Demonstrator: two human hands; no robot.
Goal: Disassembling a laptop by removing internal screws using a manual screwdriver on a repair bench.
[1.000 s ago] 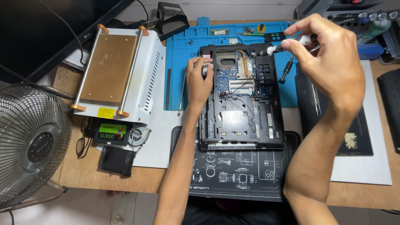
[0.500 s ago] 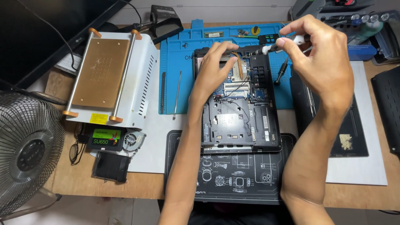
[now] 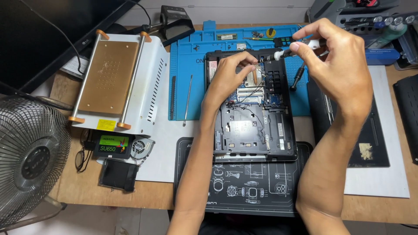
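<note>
An opened black laptop base (image 3: 252, 130) lies bottom-up, half on a blue work mat (image 3: 187, 78) and half on a black mat with white drawings (image 3: 244, 187). Its board, copper heat pipe and thin wires are exposed. My left hand (image 3: 228, 76) rests on the upper part of the interior. Its curled thumb and forefinger meet at a thin wire near the heat pipe, and whether they pinch it is unclear. My right hand (image 3: 337, 65) hovers above the laptop's top right corner. It grips a small black and white screwdriver (image 3: 278, 55) that points left.
A white heating-plate machine (image 3: 113, 78) stands to the left, with a desk fan (image 3: 30, 161) at the far left. Below the machine are a solid-state drive (image 3: 114, 146), a small cooler fan (image 3: 141, 147) and a black drive (image 3: 117, 174). A metal pry tool (image 3: 187, 100) and second screwdriver (image 3: 297, 78) lie on the blue mat.
My left hand has moved from the laptop's left edge up to the top middle of its interior. My right hand stays at the top right, still holding the screwdriver.
</note>
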